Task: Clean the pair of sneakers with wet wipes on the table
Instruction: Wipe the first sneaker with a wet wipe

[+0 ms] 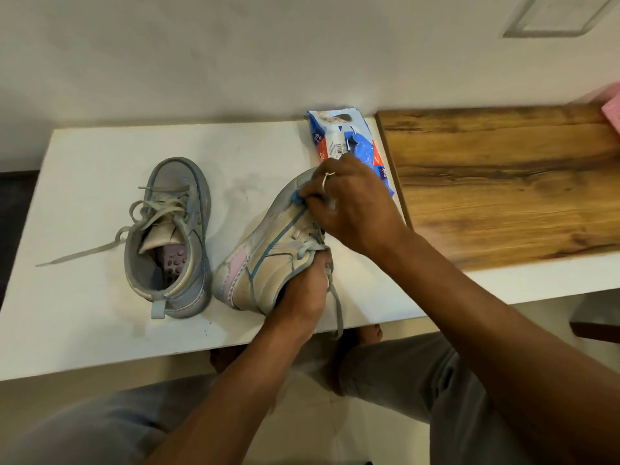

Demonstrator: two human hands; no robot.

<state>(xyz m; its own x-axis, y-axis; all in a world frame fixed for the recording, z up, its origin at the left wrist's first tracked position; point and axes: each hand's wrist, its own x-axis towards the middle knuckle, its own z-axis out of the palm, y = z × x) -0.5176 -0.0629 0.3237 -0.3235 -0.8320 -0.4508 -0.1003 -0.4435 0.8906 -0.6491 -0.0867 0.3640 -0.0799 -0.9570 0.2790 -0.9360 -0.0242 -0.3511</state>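
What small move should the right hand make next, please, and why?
Probably sweep the blue wipe back along the side of the tilted sneaker: the right hand grips it near the toe, the left hand steadies the collar, and the side looks smudged.

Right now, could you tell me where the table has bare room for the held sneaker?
Free: the wooden board right of the wipes pack, and the white table beyond the upright sneaker. Crowded: the middle, where the left hand holds the tilted sneaker and the right hand pinches a wipe.
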